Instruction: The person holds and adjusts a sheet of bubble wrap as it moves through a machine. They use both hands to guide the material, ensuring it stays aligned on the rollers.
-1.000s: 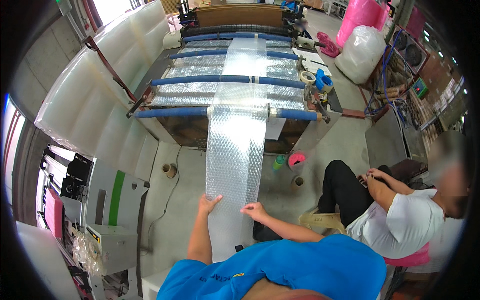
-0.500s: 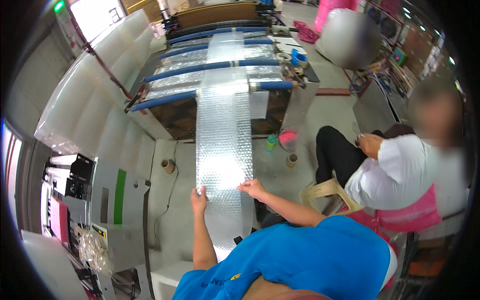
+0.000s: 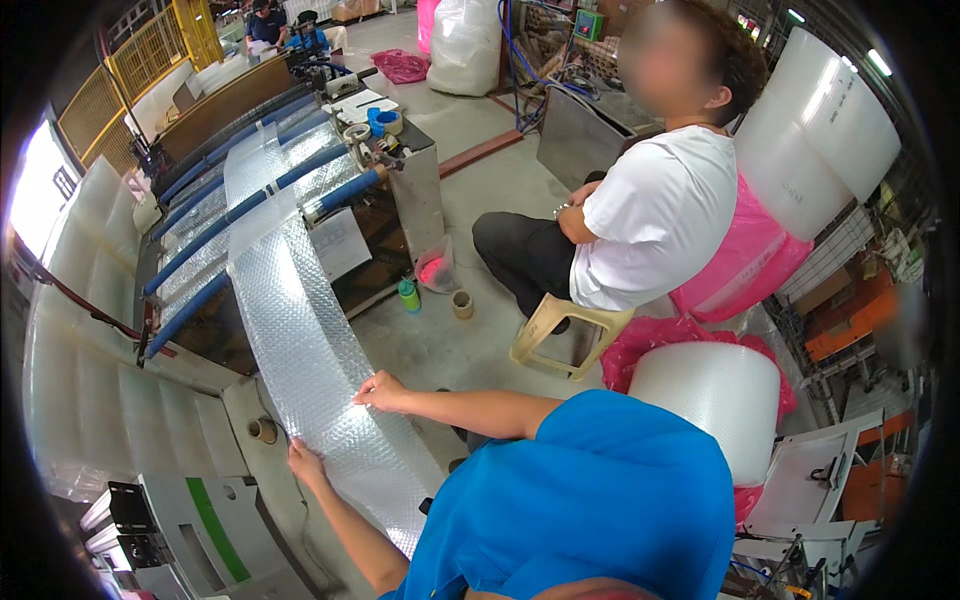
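A long, clear strip of bubble wrap point(image 3: 310, 340) stretches from a machine with blue rollers down toward my body. At its left edge, my left hand point(image 3: 306, 464) is closed on the border, with the thumb on top and the other fingers partly hidden. Higher up on the opposite edge, my right hand point(image 3: 384, 392) pinches the sheet between thumb and fingertips. The strip hangs taut and shiny between the machine and my hands, and its near end passes out of sight by my blue shirt.
The roller machine point(image 3: 262, 203) stands ahead on the left. Rightward, a person in a white shirt point(image 3: 660, 220) sits on a beige stool point(image 3: 570, 335). A large bubble wrap roll point(image 3: 705, 400) lies close on my right. A green bottle point(image 3: 408, 294) and cardboard tube point(image 3: 462, 304) stand on the floor.
My view has swung to the right, so the machine and strip now appear further left and slanted. Both hands keep hold of the bubble wrap's edges.
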Action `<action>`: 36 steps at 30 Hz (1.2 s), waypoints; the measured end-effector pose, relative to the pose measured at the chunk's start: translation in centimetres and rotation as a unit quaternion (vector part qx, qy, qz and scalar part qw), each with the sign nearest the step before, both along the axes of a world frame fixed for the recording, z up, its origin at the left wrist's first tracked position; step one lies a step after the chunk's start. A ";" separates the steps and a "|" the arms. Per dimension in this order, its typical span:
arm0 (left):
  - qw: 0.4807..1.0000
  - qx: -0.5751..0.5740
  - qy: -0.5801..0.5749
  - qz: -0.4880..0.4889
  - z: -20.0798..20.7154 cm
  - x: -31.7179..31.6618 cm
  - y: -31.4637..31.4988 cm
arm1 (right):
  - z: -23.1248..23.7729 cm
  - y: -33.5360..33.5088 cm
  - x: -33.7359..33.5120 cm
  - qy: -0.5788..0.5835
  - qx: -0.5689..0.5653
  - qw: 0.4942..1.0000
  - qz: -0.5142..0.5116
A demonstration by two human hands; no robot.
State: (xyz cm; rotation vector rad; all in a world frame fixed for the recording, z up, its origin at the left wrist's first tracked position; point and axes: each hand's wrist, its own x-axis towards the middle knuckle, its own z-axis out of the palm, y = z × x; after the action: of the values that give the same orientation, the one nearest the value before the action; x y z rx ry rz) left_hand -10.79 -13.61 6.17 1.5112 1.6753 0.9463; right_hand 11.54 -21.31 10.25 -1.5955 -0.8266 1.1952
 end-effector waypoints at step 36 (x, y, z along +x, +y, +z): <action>0.854 -0.454 -0.253 -0.024 -3.4 14.7 -1.9 | -10.4 11.2 5.7 -0.033 -0.134 0.985 0.102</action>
State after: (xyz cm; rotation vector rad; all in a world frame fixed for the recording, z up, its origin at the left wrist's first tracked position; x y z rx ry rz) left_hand 3.87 -15.54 2.81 0.5832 1.3565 0.3455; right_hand 17.29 -10.14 -0.13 -1.8083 -0.9208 1.4546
